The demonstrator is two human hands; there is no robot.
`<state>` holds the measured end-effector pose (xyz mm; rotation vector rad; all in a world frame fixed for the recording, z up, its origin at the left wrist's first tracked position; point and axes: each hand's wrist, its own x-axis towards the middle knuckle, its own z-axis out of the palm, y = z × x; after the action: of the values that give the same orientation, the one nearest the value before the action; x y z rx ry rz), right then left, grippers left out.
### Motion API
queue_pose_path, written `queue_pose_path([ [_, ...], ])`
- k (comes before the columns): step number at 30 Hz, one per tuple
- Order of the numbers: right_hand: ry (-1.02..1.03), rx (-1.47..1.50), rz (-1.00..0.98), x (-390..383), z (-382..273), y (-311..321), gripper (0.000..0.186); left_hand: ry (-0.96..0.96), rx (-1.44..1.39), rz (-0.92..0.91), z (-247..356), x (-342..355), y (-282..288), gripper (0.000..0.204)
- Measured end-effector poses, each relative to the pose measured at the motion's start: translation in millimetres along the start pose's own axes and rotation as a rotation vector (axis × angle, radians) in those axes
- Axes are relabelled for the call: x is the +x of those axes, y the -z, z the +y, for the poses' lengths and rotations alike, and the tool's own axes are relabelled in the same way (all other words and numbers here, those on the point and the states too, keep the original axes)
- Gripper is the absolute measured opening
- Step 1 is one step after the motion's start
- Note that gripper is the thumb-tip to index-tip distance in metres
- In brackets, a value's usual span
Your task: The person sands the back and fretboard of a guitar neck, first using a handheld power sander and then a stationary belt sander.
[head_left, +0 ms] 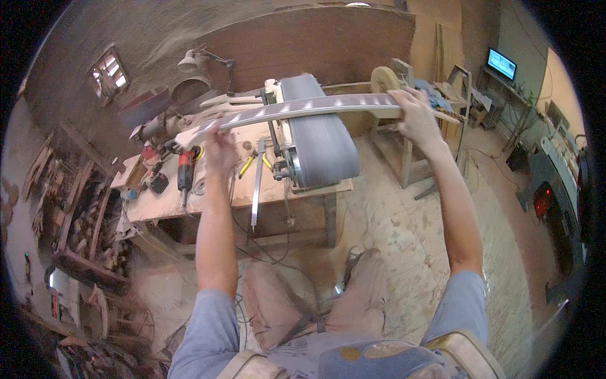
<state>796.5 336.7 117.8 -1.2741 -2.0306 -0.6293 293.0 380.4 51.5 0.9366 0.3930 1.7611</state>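
Observation:
A guitar neck (297, 108), long and slim with shiny crosswise lines on its upper face, spans both my hands in front of me. My left hand (221, 150) is closed round it near its left end, slightly smeared by motion. Its right end is gripped in my right hand (415, 120). Beneath the neck's middle stands a belt sander (325, 151) with a wide grey belt. The neck passes across the top of this belt; whether they touch, I cannot tell. Fine streaks blur the belt's surface.
The wooden workbench (170, 205) carries a red and black angle grinder (184, 170), yellow-handled pliers (246, 167) and a long metal caliper-like tool (257, 189). A lamp (188, 62) stands behind. At right are a wooden stand (407, 158) with a round wheel (384, 80), and a lit screen (502, 64).

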Motion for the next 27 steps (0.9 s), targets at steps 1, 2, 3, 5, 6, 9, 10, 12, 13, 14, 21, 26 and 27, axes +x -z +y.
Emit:
queue_pose_path([
  [1, -0.006, -0.059, 0.000, -10, 19, 7, 0.067, 0.025, -0.018, 0.007, -18, -7, -33, 0.041],
  [2, -0.023, -0.048, 0.001, -16, 31, 13, 0.068, 0.027, -0.031, -0.010, -27, -7, -46, 0.041],
  [3, -0.041, -0.039, -0.001, -21, 43, 19, 0.070, 0.031, -0.045, -0.027, -37, -5, -57, 0.041],
  [5, -0.060, -0.040, -0.026, -28, 63, 34, 0.069, 0.003, -0.014, -0.100, -57, -7, -84, 0.042],
  [6, -0.075, -0.043, -0.042, -32, 74, 42, 0.069, 0.033, -0.027, -0.108, -66, -12, -99, 0.044],
  [9, -0.080, -0.098, -0.091, -41, 102, 55, 0.067, 0.109, -0.003, -0.109, -73, -38, -141, 0.050],
  [10, -0.081, -0.120, -0.098, -41, 109, 55, 0.066, 0.130, 0.015, -0.106, -74, -43, -147, 0.052],
  [12, -0.074, -0.120, -0.110, -34, 116, 51, 0.063, 0.101, -0.027, -0.101, -81, -41, -146, 0.054],
  [13, -0.069, -0.120, -0.116, -28, 118, 47, 0.062, 0.086, -0.049, -0.098, -83, -41, -143, 0.055],
  [14, -0.076, -0.127, -0.116, -27, 120, 43, 0.061, 0.089, -0.043, -0.093, -81, -45, -146, 0.056],
  [21, -0.061, -0.140, -0.117, -1, 108, 4, 0.065, -0.020, 0.062, -0.013, -61, -46, -125, 0.052],
  [26, -0.019, -0.099, -0.137, 21, 80, -11, 0.066, -0.094, 0.161, 0.038, -43, -39, -88, 0.051],
  [27, -0.016, -0.106, -0.146, 24, 76, -14, 0.066, -0.085, 0.167, 0.038, -39, -39, -86, 0.052],
])
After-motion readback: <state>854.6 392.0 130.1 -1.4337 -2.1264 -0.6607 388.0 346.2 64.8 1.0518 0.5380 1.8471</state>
